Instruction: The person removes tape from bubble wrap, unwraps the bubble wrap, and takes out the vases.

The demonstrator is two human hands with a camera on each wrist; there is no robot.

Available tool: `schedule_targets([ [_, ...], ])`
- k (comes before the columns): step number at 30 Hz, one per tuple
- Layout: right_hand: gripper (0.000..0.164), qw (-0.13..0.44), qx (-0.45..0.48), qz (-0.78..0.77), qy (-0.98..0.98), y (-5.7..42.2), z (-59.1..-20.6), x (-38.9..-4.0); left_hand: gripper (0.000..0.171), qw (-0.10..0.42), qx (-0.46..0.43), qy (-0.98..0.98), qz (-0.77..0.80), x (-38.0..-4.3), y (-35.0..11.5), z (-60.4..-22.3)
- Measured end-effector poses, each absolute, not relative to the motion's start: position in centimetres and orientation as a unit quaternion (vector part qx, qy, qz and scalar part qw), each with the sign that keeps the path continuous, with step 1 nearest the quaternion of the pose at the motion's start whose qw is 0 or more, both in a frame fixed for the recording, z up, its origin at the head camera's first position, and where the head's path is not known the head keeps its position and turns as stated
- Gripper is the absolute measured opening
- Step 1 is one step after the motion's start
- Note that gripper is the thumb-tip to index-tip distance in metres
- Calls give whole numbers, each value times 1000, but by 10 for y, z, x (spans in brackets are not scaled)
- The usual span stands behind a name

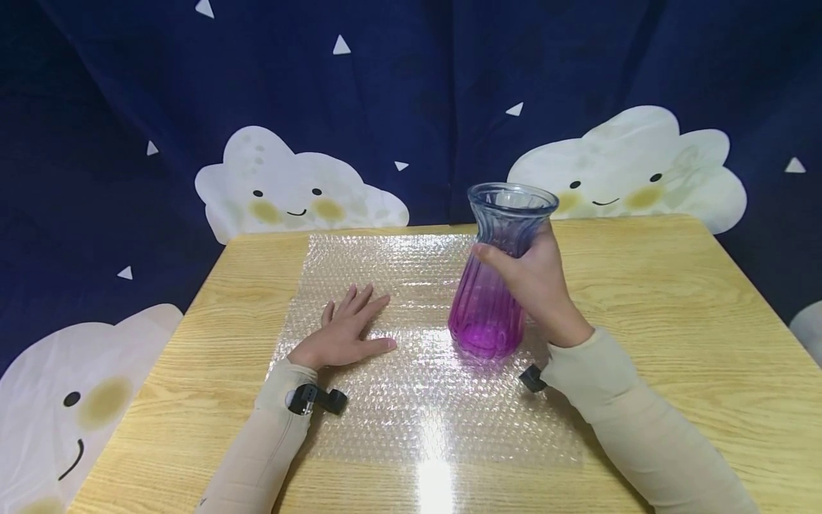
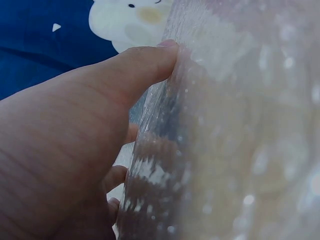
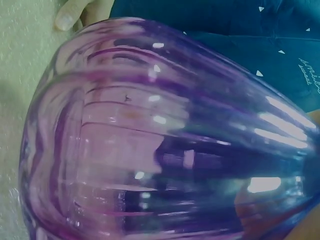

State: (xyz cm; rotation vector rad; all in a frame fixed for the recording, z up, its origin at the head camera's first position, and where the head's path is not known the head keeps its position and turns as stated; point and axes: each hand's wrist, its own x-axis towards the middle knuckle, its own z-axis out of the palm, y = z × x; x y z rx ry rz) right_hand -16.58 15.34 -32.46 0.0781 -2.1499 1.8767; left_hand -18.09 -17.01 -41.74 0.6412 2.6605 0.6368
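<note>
A ribbed glass vase (image 1: 491,307), bluish at its flared rim and purple-pink at the base, stands tilted slightly over a sheet of bubble wrap (image 1: 411,407). My right hand (image 1: 539,282) grips it below the rim, thumb across the near side, other fingers hidden behind. In the right wrist view the vase (image 3: 125,135) fills most of the picture. My left hand (image 1: 347,332) rests on the bubble wrap to the vase's left, fingers spread and straight. Seen from the left wrist, the thumb of that hand (image 2: 75,115) touches the bubble wrap (image 2: 240,125).
Under the bubble wrap is a light wood-grain table (image 1: 668,307), its back edge against a dark blue curtain (image 1: 411,78) printed with smiling clouds and small white triangles. Small black cameras sit on both wrists, over beige sleeves (image 1: 616,400).
</note>
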Motion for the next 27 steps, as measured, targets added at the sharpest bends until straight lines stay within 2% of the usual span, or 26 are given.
schedule_targets([
  [20, 72, 163, -14, 646, -746, 164, -321, -169, 90, 169, 223, 934, 223, -181, -170, -418],
  [27, 75, 165, -14, 667, -726, 167, -321, -172, 90, 168, 221, 935, 221, -181, -170, -417],
])
